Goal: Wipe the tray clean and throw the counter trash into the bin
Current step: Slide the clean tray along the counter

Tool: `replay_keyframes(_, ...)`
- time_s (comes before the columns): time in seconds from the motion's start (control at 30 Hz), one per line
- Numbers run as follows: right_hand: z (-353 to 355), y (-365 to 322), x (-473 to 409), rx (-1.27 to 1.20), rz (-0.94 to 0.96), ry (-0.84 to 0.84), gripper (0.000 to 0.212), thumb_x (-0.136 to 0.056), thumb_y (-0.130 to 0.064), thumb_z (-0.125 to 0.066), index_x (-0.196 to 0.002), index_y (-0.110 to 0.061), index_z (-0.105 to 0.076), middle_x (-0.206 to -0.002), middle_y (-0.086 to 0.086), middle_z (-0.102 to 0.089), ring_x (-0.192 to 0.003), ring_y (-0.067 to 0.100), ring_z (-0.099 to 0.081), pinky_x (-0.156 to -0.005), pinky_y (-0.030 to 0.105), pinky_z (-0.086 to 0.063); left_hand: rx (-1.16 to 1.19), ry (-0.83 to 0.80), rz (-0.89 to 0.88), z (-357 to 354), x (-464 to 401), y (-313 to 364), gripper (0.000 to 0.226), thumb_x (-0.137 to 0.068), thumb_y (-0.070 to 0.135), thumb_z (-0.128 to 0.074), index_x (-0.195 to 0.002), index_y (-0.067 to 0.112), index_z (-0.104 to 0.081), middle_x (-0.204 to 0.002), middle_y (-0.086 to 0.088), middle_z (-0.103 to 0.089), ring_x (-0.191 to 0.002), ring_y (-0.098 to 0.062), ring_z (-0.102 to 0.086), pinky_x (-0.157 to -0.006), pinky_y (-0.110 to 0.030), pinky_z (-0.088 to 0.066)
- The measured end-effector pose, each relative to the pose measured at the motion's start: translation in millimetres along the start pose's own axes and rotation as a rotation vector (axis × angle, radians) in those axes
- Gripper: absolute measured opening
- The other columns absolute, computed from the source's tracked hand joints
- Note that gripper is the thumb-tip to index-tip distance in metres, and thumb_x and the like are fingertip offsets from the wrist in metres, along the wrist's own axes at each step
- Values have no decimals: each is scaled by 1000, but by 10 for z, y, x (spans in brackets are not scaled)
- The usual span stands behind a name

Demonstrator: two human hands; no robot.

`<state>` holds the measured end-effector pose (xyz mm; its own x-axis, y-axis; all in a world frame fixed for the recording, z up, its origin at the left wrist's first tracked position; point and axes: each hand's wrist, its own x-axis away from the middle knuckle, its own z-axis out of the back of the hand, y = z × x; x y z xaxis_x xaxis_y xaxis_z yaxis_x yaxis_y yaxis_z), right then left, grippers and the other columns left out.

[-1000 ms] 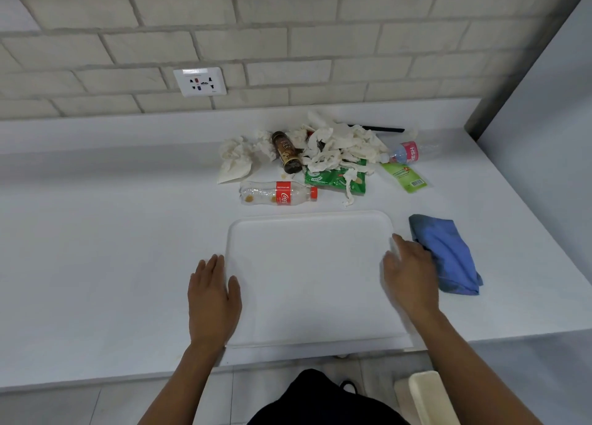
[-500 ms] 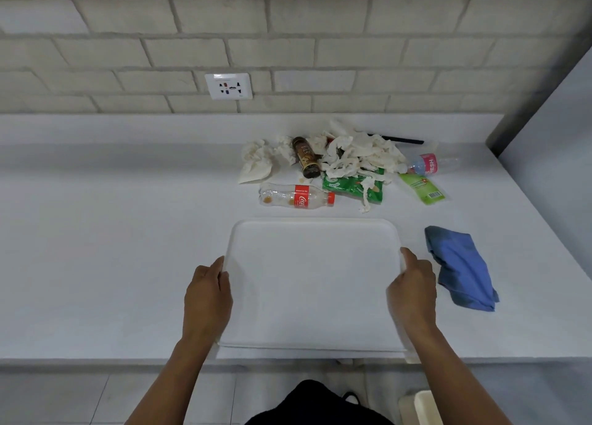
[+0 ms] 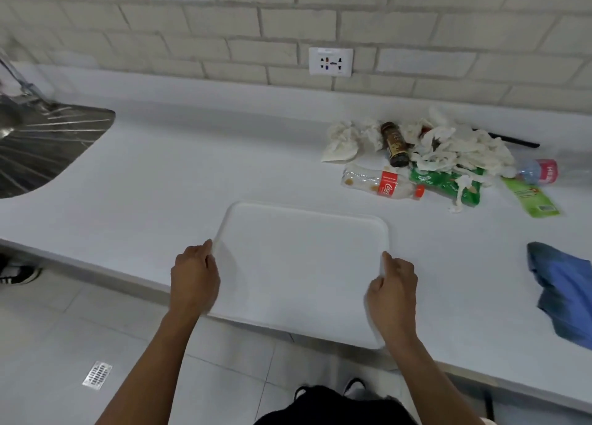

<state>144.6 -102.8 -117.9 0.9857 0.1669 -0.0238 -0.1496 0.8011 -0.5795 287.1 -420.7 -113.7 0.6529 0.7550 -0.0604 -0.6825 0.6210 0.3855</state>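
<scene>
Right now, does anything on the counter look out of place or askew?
Yes. The white tray sits turned against the counter edge, and its near corner hangs over the floor, held by the left hand and right hand. Behind it lies a trash pile with a tipped cola bottle.

"Coca-Cola" script on clear bottle (image 3: 382,183)

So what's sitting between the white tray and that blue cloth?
Nothing: in the head view, only bare white counter separates the tray from the blue cloth. The right hand grips the tray's edge on that side.
</scene>
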Motion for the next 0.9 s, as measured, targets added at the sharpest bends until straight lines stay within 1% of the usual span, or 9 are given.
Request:
replay_keyframes(0.1,-223,-111,72,149,139,11,45,-86,-4,-59,-131,-3,-57,-136,21,-47,-121,38,-47,-98,42,-43,-103,24,-19,26,-5,-111,39,-94,18,-51,-131,9,-53,-133,-15,-55,-108,-43,-54,-84,-52,-50)
replay_keyframes(0.2,-365,-222,97,290,234,-23,55,-84,-13,-64,-137,-6,-53,-151,21,-36,-141,38,-32,-109,44,-36,-285,-55,-148,-76,87,-128,49,-99,35,-32,-123,1,-57,-132,-23,-51,-116,-46,-50,-89,-55,-49)
replay_keyframes(0.27,-433,-299,75,366,337,-66,59,-85,-16,-62,-141,-6,-48,-155,19,-33,-146,36,-24,-113,44,-32,-342,-98,-143,-162,132,-127,64,-98,48,-29,-135,1,-51,-143,-24,-45,-134,-48,-38,-104,-59,-37)
replay_keyframes(0.33,-502,-368,17,412,411,-106,54,-88,-18,-57,-140,-5,-50,-151,17,-40,-145,35,-27,-114,46,-34,-364,-99,-104,-195,130,-144,75,-97,57,-24,-147,4,-40,-154,-21,-36,-145,-46,-24,-114,-58,-22)
replay_keyframes(0.4,-567,-430,-39,428,423,-114,48,-94,-22,-46,-139,-4,-51,-149,16,-44,-144,34,-30,-115,46,-32,-380,-104,-99,-191,95,-176,79,-97,60,-17,-151,6,-34,-158,-19,-31,-148,-43,-17,-118,-57,-18)
replay_keyframes(0.5,-641,-562,-87,402,413,-110,55,-97,-32,-31,-139,-2,-50,-148,17,-45,-141,33,-34,-117,45,-27,-351,-114,-85,-137,-36,-239,79,-97,62,-16,-152,8,-32,-160,-17,-28,-149,-41,-14,-119,-57,-17)
replay_keyframes(0.67,-820,-818,-222,356,403,-110,57,-95,-34,-31,-138,-1,-50,-148,18,-44,-140,33,-36,-119,45,-25,-352,-95,-90,-119,-346,-366,80,-97,64,-14,-151,9,-32,-160,-15,-28,-150,-38,-13,-118,-56,-18)
replay_keyframes(0.77,-978,-1006,-386,337,405,-87,55,-95,-32,-36,-139,-1,-49,-148,17,-44,-141,33,-35,-120,44,-22,-332,-73,-83,-111,-620,-448,79,-97,64,-10,-154,12,-26,-162,-12,-22,-152,-34,-6,-121,-54,-13)
replay_keyframes(0.9,-1212,-1292,-622,333,376,-71,58,-95,-34,-31,-140,-2,-48,-149,16,-43,-141,32,-34,-120,43,-21,-313,-76,-97,-74,-1089,-535,78,-97,64,-12,-156,13,-21,-165,-10,-16,-153,-31,0,-123,-51,-5)
